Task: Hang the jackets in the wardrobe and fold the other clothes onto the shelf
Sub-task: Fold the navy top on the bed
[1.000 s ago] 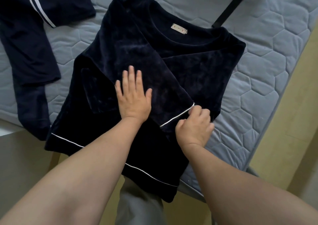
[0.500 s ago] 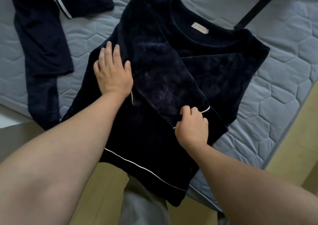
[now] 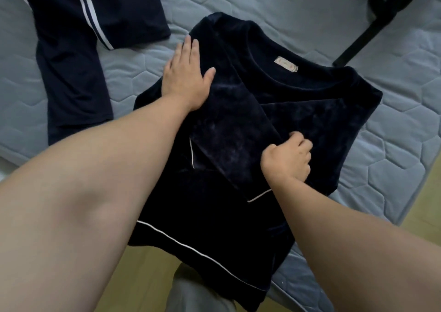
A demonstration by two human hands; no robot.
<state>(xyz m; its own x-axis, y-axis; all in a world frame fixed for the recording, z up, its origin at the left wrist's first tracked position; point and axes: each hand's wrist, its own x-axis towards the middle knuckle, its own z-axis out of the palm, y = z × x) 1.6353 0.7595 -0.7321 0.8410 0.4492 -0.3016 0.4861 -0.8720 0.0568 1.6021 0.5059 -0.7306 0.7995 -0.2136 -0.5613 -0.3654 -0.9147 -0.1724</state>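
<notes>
Velvet top [image 3: 310, 111] lies spread on the mattress [image 3: 393, 144]. Left hand [image 3: 187, 75] presses flat on its left shoulder, fingers straight. Right hand [image 3: 287, 160] grips the folded sleeve [image 3: 229, 130] at the middle.

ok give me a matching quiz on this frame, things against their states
Things: 1 left hand; 2 right hand; 3 navy garment with white stripes; 4 small beige cloth label.
States: a gripping the folded sleeve of the dark navy velvet top; b inside the top's neckline; c flat on the top's shoulder; d lying on the grey quilted mattress.
Pairs: 1-c, 2-a, 3-d, 4-b.
</notes>
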